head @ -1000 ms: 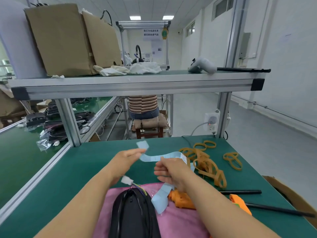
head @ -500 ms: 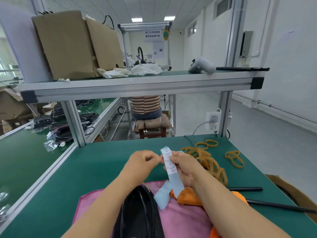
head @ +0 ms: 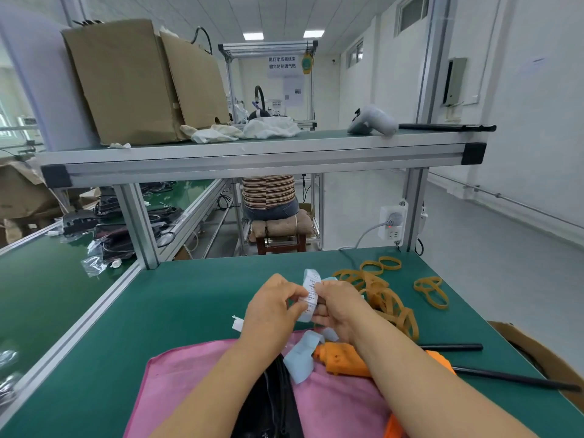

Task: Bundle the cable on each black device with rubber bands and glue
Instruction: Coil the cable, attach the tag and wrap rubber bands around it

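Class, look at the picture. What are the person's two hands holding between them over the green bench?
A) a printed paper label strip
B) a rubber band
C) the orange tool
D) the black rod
A: the left hand and the right hand both pinch the label strip, while the rubber bands, the black rod and the orange tool lie untouched on the bench.
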A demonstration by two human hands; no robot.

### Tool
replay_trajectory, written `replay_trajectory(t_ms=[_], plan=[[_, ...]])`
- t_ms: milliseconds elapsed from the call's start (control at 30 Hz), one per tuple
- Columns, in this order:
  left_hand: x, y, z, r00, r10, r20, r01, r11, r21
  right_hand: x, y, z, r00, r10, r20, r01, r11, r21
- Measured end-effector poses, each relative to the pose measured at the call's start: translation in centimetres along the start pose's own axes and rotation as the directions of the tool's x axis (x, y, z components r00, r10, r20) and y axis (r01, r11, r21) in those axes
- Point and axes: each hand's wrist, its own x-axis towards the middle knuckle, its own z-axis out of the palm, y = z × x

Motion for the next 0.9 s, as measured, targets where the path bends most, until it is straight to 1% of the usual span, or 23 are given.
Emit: replay_trajectory(t_ms=[167, 267, 400, 467, 600, 733, 767, 800, 833, 867, 900], plan=[[-0.3, 0.0, -0.3, 0.997, 0.056, 0.061, -0.058, 0.998, 0.029, 0.0, -0.3, -0.5, 0.997, 0.022, -0.072, -0.032, 0.991, -0.132], [-0.5, 0.0, -0.5, 0.992, 0.093, 0.089, -0.1, 0.992, 0.077, 0.2, -0.4, -0.8, 0.994, 0.046, -0.095, -0.057, 0.992, -0.111], [-0.5, 0.2, -0.5, 0.993, 0.079, 0.093, -0.088, 0.991, 0.1, 0.3, -0.1, -1.1, 0.996, 0.059, -0.067, -0.062, 0.997, -0.048], [-0.6, 0.2, -0.4, 0.99, 0.107, 0.088, -0.118, 0.984, 0.132, 0.3, 0.2, -1.2, 0.997, 0.052, -0.054, -0.055, 0.997, -0.055], [-0.8, 0.0, -0.3, 0.99, 0.13, 0.062, -0.137, 0.982, 0.129, 0.3, 0.1, -1.3, 0.996, 0.033, -0.082, -0.044, 0.988, -0.146], [-1.3, 0.3, -0.4, 0.964, 0.267, 0.0, -0.263, 0.95, 0.167, 0.5, 0.0, -1.1, 0.995, 0.06, -0.084, -0.071, 0.989, -0.13], [-1.5, 0.4, -0.4, 0.96, 0.281, -0.008, -0.276, 0.946, 0.173, 0.6, 0.1, -1.1, 0.994, 0.067, -0.083, -0.076, 0.99, -0.117], [-1.6, 0.5, -0.4, 0.961, 0.274, -0.018, -0.268, 0.951, 0.154, 0.7, 0.2, -1.1, 0.994, 0.068, -0.085, -0.077, 0.991, -0.107], [-1.8, 0.7, -0.5, 0.971, 0.238, -0.031, -0.234, 0.968, 0.095, 0.7, 0.2, -1.1, 0.994, 0.058, -0.091, -0.068, 0.992, -0.108], [-1.9, 0.8, -0.7, 0.985, 0.167, -0.045, -0.167, 0.986, -0.009, 0.8, 0.3, -1.3, 0.995, 0.025, -0.101, -0.039, 0.989, -0.14], [-1.9, 1.0, -1.2, 0.997, 0.063, -0.054, -0.07, 0.988, -0.14, 0.9, 0.4, -1.5, 0.992, -0.03, -0.121, 0.002, 0.975, -0.222]])
